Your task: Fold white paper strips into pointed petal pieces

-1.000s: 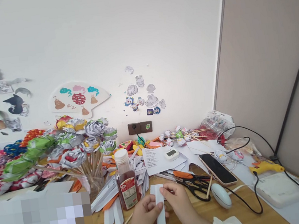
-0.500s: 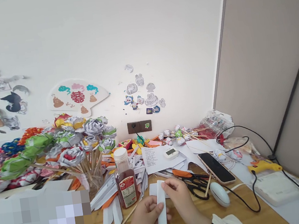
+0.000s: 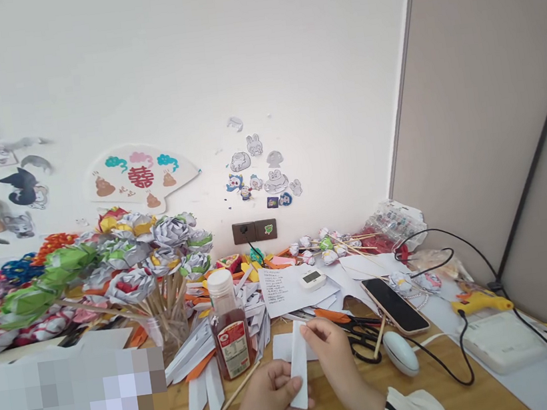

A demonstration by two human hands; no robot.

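Note:
A narrow folded strip of white paper (image 3: 299,361) is held upright between both hands, its top leaning a little to the right. My left hand (image 3: 269,392) pinches the lower part, thumb in front and fingers behind. At the upper right edge, the thumb and fingertips of my right hand (image 3: 328,345) close on the paper. Behind the strip, a small white paper piece (image 3: 281,347) lies on the wooden table. A bottle of reddish-brown liquid (image 3: 230,328) with a white cap stands just beyond my left hand.
Folded paper strips (image 3: 206,385) and a cup of sticks (image 3: 172,332) are on the left, near paper flowers (image 3: 130,284). Black scissors (image 3: 365,341), a phone (image 3: 396,305), a pale mouse-shaped object (image 3: 401,353) and a yellow glue gun (image 3: 482,302) with a trailing cord lie right. A white timer (image 3: 312,280) sits behind.
The paper strip has shifted slightly up and right and tilts more to the right. My right hand has moved a little up and right with it; both hands still grip it.

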